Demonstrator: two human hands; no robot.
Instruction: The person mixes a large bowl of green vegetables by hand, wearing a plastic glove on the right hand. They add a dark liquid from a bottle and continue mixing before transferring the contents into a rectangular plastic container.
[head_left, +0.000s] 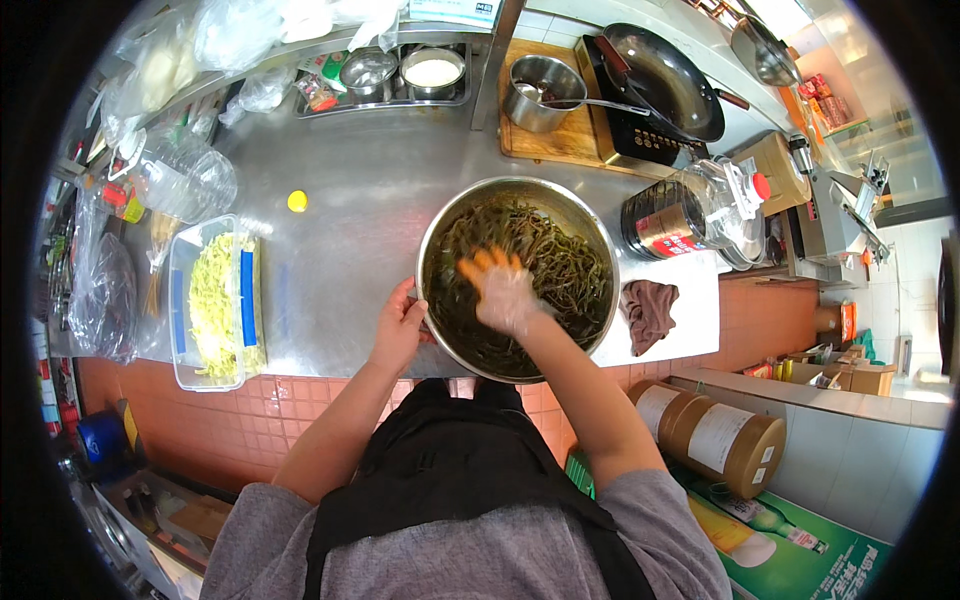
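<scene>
A large round stainless steel bowl stands at the front edge of the metal worktop, directly before me. Dark green, thin strips that look like shredded seaweed fill much of it, wet and glossy. My left hand grips the bowl's left rim, thumb on top and fingers below. Inside the bowl is my right hand, in a clear plastic glove, its orange-tinted fingers spread over the strips. Motion blurs that hand, and its fingertips touch the strips on the left side.
Left stands a clear plastic box of shredded pale green vegetable; a yellow cap lies nearby. Right are a large bottle of dark liquid and a brown cloth. Behind, a steel pot and a wok stand.
</scene>
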